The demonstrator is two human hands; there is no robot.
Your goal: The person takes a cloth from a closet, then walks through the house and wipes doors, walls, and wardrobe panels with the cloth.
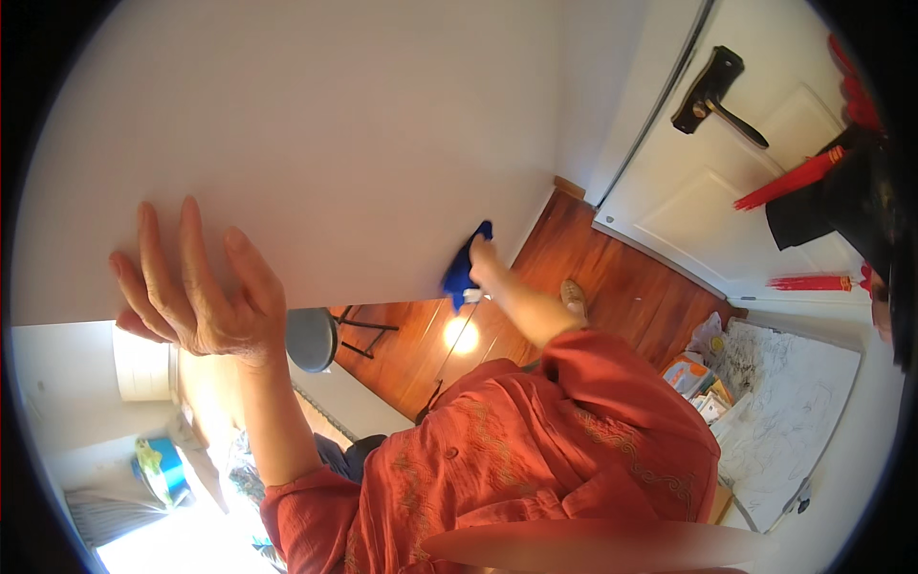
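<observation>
My left hand (206, 287) lies with fingers spread against a large white upright panel (354, 124), close to the panel's edge. My right hand (485, 263) reaches down to the right and grips a dark blue cloth (460, 271). The cloth is bunched beneath the fingers and rests against the white panel by the same edge. My right fingers are partly hidden. Both my arms come out of red sleeves.
A round grey stool (312, 340) stands on the wooden floor (555, 249) beyond the panel's edge. On the right are a white door (679, 206) with a black handle (712, 100), hanging red tassels (794, 182), a drawn-on white board (789, 402) and packages (686, 374).
</observation>
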